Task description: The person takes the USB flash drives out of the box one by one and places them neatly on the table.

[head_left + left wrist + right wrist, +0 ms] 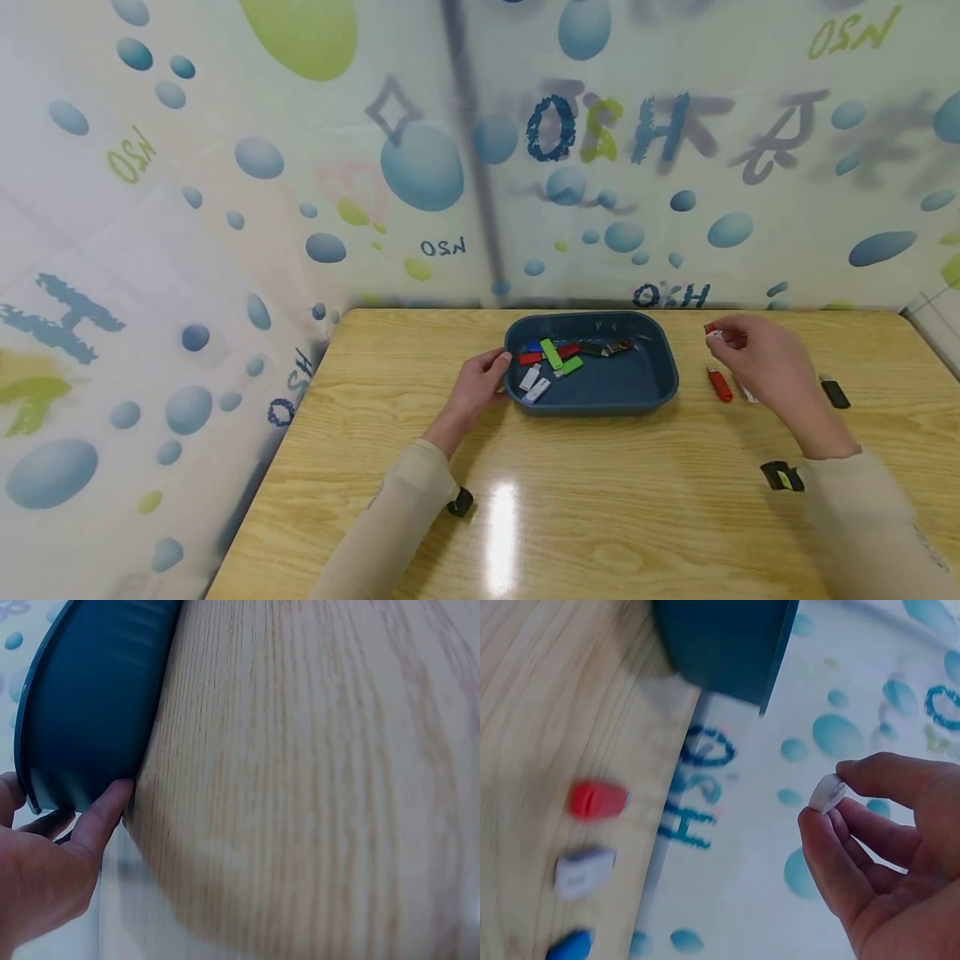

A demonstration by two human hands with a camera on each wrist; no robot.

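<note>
Between right fingers (829,862), white USB stick (827,793), held above wooden table (592,508)

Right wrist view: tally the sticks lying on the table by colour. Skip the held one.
Red stick: 1
White stick: 1
Blue stick, near the bottom edge: 1
Total: 3
Not counted: the held stick pinched in the right hand.
</note>
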